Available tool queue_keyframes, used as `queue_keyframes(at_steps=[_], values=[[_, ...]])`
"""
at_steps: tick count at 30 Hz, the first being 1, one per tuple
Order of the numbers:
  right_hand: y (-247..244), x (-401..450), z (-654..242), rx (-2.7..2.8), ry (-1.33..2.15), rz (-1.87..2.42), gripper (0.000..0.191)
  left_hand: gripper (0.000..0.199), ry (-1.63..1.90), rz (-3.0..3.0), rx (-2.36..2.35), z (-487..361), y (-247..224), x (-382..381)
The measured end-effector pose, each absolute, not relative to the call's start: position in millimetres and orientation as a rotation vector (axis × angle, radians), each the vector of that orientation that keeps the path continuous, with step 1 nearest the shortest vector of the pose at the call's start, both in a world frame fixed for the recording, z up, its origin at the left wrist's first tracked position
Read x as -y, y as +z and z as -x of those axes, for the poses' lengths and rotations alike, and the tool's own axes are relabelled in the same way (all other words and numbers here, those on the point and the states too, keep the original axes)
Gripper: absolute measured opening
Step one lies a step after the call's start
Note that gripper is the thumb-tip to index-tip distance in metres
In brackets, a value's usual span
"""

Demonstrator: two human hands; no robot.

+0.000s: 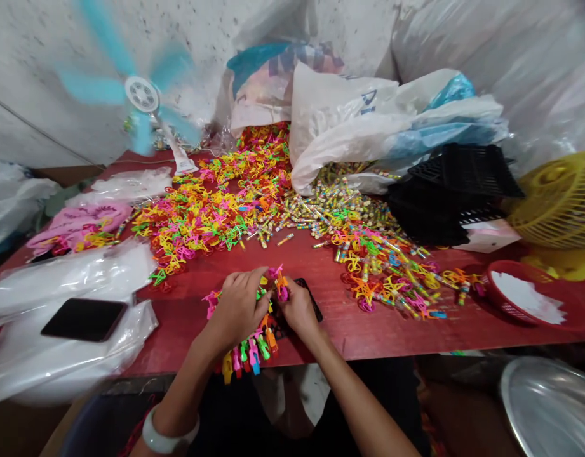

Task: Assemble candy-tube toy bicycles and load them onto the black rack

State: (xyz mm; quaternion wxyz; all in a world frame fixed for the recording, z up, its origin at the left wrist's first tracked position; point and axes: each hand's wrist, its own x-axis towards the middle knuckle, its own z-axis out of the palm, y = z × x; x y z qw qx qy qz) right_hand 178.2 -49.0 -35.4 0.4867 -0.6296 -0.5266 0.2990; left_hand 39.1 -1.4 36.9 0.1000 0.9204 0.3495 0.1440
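My left hand (pixel 239 304) is at the front of the red table, palm down with bent fingers close together. What its fingertips grip is hidden. Right beside it, my right hand (pixel 296 308) pinches a small pink and orange plastic toy piece (pixel 282 289) upright between thumb and fingers. Below my left hand, a row of colourful plastic clip-like pieces (pixel 244 355) runs to the table edge, partly covered by the hand. A black tray or case (pixel 314 301) lies under my right hand, mostly hidden.
Piles of bright plastic pieces (pixel 197 216) and small patterned tubes (pixel 340 209) spread behind my hands. A phone (pixel 84 319) lies on plastic bags at left. A fan (pixel 142 95) spins at the back. A red basket (pixel 506 301) and black baskets (pixel 463 171) are at right.
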Motion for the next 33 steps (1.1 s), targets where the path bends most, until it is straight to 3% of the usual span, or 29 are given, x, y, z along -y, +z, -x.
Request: queue_keyframes(at_steps=[6,12,16,20,22,25,29,33], values=[[-39.8,55.1,-175.5,1.628,0.478,1.721,0.031,0.044,0.399,-2.788,-0.963,-40.1,36.6,0.9],[-30.2,48.0,-180.2,1.679,0.519,1.680,0.029,0.050,0.416,-2.798,-0.937,-38.4,39.6,0.6],[-26.5,44.3,-181.5,1.696,0.556,1.620,0.038,0.035,0.381,-2.838,-0.934,-38.1,39.5,1.2],[-19.0,48.6,-214.0,1.547,0.457,1.597,0.025,0.029,0.421,-2.822,-0.985,-39.0,36.3,0.5],[-10.5,50.5,-251.7,1.347,0.219,1.737,0.020,0.028,0.438,-2.823,-0.971,-39.1,35.7,0.4],[4.3,48.1,-319.1,1.123,-0.165,2.121,0.027,0.027,0.442,-2.821,-0.966,-39.1,36.5,0.7],[13.4,35.9,-374.8,1.109,-0.211,2.252,0.027,0.027,0.447,-2.809,-0.959,-39.3,37.5,1.4],[8.6,18.5,-374.7,1.212,-0.244,2.278,0.018,0.028,0.484,-2.815,-0.955,-39.4,38.2,2.5]])
